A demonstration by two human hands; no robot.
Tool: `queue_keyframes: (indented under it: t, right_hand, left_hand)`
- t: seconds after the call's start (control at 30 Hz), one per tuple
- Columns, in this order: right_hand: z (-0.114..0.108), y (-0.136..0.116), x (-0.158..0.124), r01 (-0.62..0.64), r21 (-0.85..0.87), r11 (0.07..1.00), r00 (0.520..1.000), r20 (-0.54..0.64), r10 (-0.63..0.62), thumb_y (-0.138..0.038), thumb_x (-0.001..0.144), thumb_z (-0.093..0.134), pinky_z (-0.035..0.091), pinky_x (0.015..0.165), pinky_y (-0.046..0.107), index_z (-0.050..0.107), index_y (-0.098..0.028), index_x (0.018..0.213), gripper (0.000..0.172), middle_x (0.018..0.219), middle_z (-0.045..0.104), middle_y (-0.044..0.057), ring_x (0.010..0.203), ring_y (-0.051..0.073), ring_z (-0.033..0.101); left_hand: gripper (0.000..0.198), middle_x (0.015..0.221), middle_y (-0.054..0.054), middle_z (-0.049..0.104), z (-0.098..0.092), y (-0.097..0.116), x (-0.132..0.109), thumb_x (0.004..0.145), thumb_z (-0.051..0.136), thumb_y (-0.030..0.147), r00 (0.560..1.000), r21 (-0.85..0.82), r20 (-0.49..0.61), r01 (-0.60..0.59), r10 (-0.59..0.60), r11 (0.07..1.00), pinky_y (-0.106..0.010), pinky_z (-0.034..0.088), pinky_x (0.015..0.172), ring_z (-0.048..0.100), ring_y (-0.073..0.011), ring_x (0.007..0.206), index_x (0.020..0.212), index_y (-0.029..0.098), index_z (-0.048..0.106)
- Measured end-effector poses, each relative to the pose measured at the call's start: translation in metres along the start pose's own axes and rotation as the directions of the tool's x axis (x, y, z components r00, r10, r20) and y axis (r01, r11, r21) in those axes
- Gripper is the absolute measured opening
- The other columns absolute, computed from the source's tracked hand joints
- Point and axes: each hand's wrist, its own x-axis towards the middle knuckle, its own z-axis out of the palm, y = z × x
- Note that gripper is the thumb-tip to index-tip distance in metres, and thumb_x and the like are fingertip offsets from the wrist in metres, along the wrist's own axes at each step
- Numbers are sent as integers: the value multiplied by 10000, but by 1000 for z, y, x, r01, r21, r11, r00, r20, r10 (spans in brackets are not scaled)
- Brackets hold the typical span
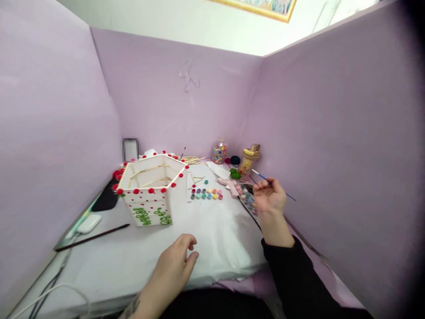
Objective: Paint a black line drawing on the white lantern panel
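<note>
My right hand (270, 197) is raised at the right, palm turned up, with a thin blue paintbrush (262, 176) held between its fingers. The white bristle end points up and left. My left hand (175, 261) hovers low over the front of the table, fingers loosely curved and thumb apart, with nothing in it. Beyond it to the left stands a white many-sided box (151, 206), open at the top. Red pompoms (151, 191) line its rim, and green curls with red dots decorate its front. Small paint pots (206, 194) in rows lie to the box's right.
A pink glue gun (232, 188) with a black cord lies near more paint pots (249, 199). Behind are a jar of colourful beads (219, 153), a yellow container (248, 160) and sticks (191, 160). At left lie a dark stick (93, 238) and a white case (89, 223). Lilac panels surround the table.
</note>
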Motion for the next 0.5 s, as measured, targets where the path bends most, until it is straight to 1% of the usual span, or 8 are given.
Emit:
queue_keyframes:
  t: [0.1, 0.13, 0.2, 0.27, 0.33, 0.37, 0.43, 0.5]
  right_hand:
    - [-28, -20, 0, 140, -120, 983, 984, -96, -152, -604, 874, 657, 532, 586, 279, 578, -267, 861, 346, 662, 586, -61, 591, 130, 597]
    - [-32, -22, -1, 162, -180, 970, 979, -92, -181, -598, 888, 646, 549, 625, 289, 597, -270, 906, 332, 707, 621, -51, 634, 136, 624]
    - [-30, -17, 2, 175, -326, 929, 980, -30, -195, -577, 930, 609, 579, 694, 323, 633, -259, 950, 319, 783, 678, -18, 717, 160, 667]
    - [-16, 1, 10, 172, -488, 856, 985, 77, -154, -526, 952, 620, 603, 762, 367, 672, -236, 938, 295, 858, 721, 21, 814, 194, 697]
    - [7, 28, 25, 177, -641, 747, 979, 192, -67, -467, 960, 672, 614, 831, 406, 705, -212, 931, 259, 939, 740, 48, 915, 221, 705]
    - [21, 42, 35, 182, -708, 683, 971, 237, -14, -432, 971, 690, 614, 870, 420, 712, -191, 978, 243, 989, 742, 50, 953, 219, 709]
    - [47, 70, 53, 196, -818, 541, 951, 292, 97, -389, 997, 701, 610, 927, 445, 697, -161, 1147, 273, 1160, 726, 71, 1042, 223, 712]
    - [70, 94, 69, 205, -896, 395, 935, 298, 192, -380, 1009, 691, 609, 958, 470, 664, -171, 1270, 335, 1290, 691, 94, 1117, 244, 701]
  left_hand:
    - [205, 842, -45, 784, 5, 11, 20, 825, 600, 95, 985, 46, 168, 18, -26, 999, -322, 503, 593, 721, -231, 613, 971, 220, 672]
    - [215, 862, -64, 797, 9, 16, 27, 820, 605, 97, 978, 54, 209, 15, -26, 998, -333, 501, 616, 742, -255, 659, 982, 214, 684]
    - [220, 899, -80, 813, 19, 28, 40, 828, 624, 121, 962, 48, 274, -8, -6, 999, -344, 504, 661, 771, -289, 754, 1009, 220, 701]
    - [198, 926, -75, 819, 30, 38, 53, 854, 636, 158, 950, 21, 310, -44, 36, 999, -343, 509, 692, 777, -290, 803, 1022, 235, 707]
    - [177, 933, -67, 818, 42, 41, 64, 882, 630, 177, 947, -21, 310, -84, 87, 996, -334, 520, 696, 766, -264, 772, 1033, 234, 705]
    - [175, 933, -67, 816, 47, 40, 68, 891, 620, 172, 949, -44, 296, -103, 111, 994, -329, 529, 694, 754, -248, 740, 1037, 224, 702]
    - [195, 948, -85, 808, 58, 33, 73, 903, 581, 144, 961, -84, 234, -131, 147, 988, -328, 552, 698, 733, -226, 702, 1054, 195, 692]
    - [219, 955, -109, 797, 65, 23, 73, 925, 519, 123, 976, -108, 141, -149, 164, 983, -334, 576, 715, 730, -222, 709, 1066, 174, 679]
